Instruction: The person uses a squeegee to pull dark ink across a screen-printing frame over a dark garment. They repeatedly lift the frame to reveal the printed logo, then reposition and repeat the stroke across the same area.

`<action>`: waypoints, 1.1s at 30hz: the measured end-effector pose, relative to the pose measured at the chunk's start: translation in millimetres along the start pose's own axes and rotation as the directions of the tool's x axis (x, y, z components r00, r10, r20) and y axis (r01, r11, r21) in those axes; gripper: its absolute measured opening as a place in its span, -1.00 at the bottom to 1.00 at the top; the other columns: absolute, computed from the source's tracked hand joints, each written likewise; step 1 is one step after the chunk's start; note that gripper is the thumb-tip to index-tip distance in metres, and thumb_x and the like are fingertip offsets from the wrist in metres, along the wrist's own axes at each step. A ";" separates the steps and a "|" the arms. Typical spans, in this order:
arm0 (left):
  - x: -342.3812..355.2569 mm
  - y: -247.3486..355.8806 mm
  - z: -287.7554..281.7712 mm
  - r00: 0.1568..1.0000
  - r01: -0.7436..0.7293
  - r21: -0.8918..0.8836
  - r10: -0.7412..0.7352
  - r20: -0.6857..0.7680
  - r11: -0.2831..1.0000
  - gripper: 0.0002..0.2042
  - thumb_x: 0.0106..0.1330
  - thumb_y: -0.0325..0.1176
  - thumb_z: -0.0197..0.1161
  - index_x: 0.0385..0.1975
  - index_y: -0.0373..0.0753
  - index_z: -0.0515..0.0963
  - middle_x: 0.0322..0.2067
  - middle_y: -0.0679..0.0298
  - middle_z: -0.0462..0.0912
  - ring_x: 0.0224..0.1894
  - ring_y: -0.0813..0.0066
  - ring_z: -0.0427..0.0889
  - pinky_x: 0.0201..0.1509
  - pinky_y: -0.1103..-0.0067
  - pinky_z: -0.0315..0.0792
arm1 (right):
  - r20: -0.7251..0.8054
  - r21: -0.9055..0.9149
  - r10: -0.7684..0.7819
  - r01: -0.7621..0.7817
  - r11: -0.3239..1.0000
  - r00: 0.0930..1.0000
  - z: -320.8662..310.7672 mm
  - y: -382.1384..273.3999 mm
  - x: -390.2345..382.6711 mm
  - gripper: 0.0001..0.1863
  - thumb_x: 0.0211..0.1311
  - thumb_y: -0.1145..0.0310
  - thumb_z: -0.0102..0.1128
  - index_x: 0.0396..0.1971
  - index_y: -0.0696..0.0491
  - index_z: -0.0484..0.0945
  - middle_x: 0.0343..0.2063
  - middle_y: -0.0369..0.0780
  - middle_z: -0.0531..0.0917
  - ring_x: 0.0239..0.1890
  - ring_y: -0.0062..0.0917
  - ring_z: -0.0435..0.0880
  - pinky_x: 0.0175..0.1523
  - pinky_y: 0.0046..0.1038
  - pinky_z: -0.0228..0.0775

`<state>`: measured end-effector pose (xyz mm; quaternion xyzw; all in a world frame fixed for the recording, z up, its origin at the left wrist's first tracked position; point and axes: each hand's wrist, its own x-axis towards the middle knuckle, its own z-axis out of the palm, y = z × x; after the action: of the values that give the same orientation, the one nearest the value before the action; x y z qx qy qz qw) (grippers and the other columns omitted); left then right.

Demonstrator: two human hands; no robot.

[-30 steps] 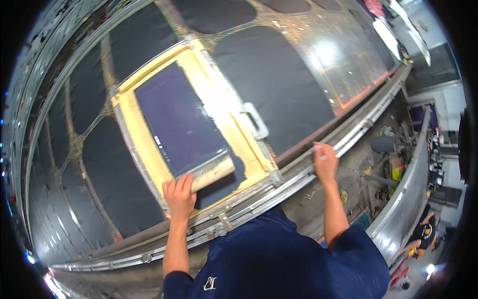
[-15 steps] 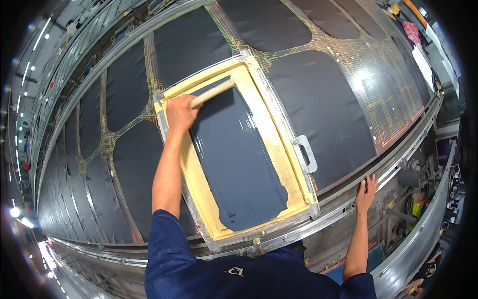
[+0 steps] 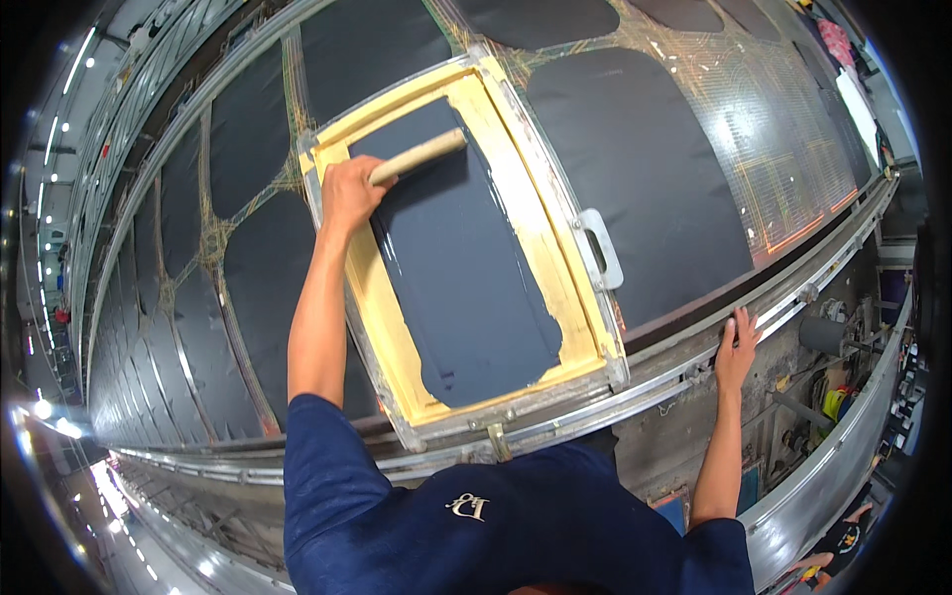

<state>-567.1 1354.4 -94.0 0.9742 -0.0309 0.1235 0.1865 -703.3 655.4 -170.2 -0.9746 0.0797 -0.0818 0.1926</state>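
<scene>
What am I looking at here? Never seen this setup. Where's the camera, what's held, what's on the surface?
There is no robot: these are a person's two bare hands. Every picture comes from one head-worn fisheye camera looking down, so straight edges bend near the rim.

The left hand grips one end of a pale bar, held over the dark blue-grey area inside a yellow-bordered frame. The frame has a light grey handle on its right side and lies on a long table, among large black pieces.

The right hand holds nothing; it is open beside the metal rail. Whether it touches the rail, I can't tell.
</scene>
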 end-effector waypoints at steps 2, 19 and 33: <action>-53.0 26.8 -8.9 1.000 -0.017 -0.059 0.017 -0.007 0.998 -0.87 0.02 -0.42 0.50 -0.41 -0.12 0.75 -0.37 0.23 0.78 -0.32 0.19 0.75 -0.25 0.35 0.56 | -0.001 -0.018 -0.095 0.095 0.995 0.995 -1.6 14.4 17.1 -0.59 0.58 0.17 0.01 0.25 0.02 0.57 0.33 -0.08 0.52 0.52 -0.07 0.22 0.61 -0.05 -0.26; -267.3 227.3 -30.0 0.922 0.187 0.239 -0.254 0.293 0.953 -0.52 -0.18 -0.44 0.33 -0.11 -0.23 0.67 -0.10 0.19 0.73 -0.01 0.15 0.60 0.16 0.26 0.31 | -0.027 0.119 -0.294 0.295 0.948 0.955 -33.2 57.3 80.7 -0.80 0.38 0.45 0.17 -0.09 0.12 0.69 -0.12 -0.15 0.76 0.05 -0.23 0.69 0.34 -0.13 0.33; -242.6 212.4 -20.6 0.878 0.136 0.312 -0.260 0.402 0.940 -0.73 0.03 -0.30 0.41 -0.33 -0.26 0.54 -0.38 0.20 0.51 -0.24 0.17 0.51 -0.11 0.32 0.29 | 0.102 0.090 -0.344 0.336 0.938 0.933 -38.3 52.7 86.5 -0.85 0.25 0.50 0.18 -0.28 0.16 0.71 -0.26 -0.16 0.79 0.02 -0.22 0.71 0.32 -0.10 0.24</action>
<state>-829.2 1168.3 -61.0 0.9910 0.0460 -0.1151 0.0498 -632.8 577.2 -144.6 -0.9694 -0.1046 -0.0598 0.2141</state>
